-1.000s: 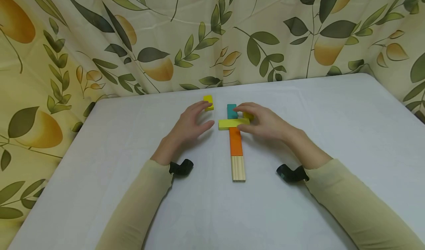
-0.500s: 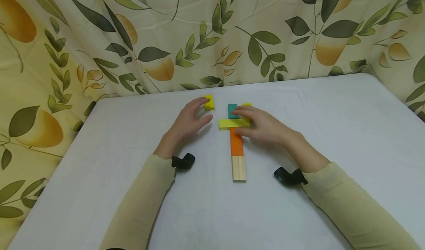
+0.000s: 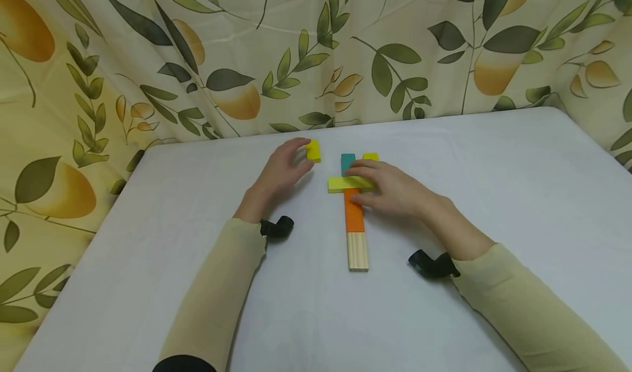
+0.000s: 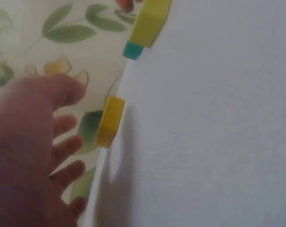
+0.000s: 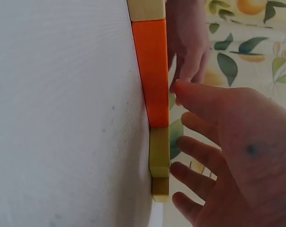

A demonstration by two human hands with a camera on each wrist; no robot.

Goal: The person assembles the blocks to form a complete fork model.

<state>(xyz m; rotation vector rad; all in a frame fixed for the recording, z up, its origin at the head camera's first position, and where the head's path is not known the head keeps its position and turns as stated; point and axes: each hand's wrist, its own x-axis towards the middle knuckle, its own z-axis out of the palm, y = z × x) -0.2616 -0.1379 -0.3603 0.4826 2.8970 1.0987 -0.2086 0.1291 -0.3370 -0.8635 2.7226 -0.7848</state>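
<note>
My left hand (image 3: 276, 172) hovers beside a small yellow block (image 3: 314, 150), its fingers loosely bent. The left wrist view shows a gap between that hand (image 4: 34, 146) and the yellow block (image 4: 110, 122). Over the middle of a row of blocks is my right hand (image 3: 395, 191), fingers spread and slightly bent. Beneath or beside it lie a teal block (image 3: 346, 166), a yellow-green block (image 3: 338, 185) set crosswise, and an orange block (image 3: 354, 218). A bare wood block (image 3: 357, 251) continues the row toward me. In the right wrist view nothing is gripped by the right hand (image 5: 233, 151).
Another yellow block (image 3: 371, 156) shows behind the right hand, partly hidden. White cloth covers the table (image 3: 316, 317), whose far edge meets a leaf-and-fruit patterned curtain (image 3: 375, 43). A black wrist camera sits on each wrist.
My left hand has shifted slightly away from me. The right hand has drawn back a little toward me, uncovering more of the yellow block behind it. The blocks keep their arrangement.
</note>
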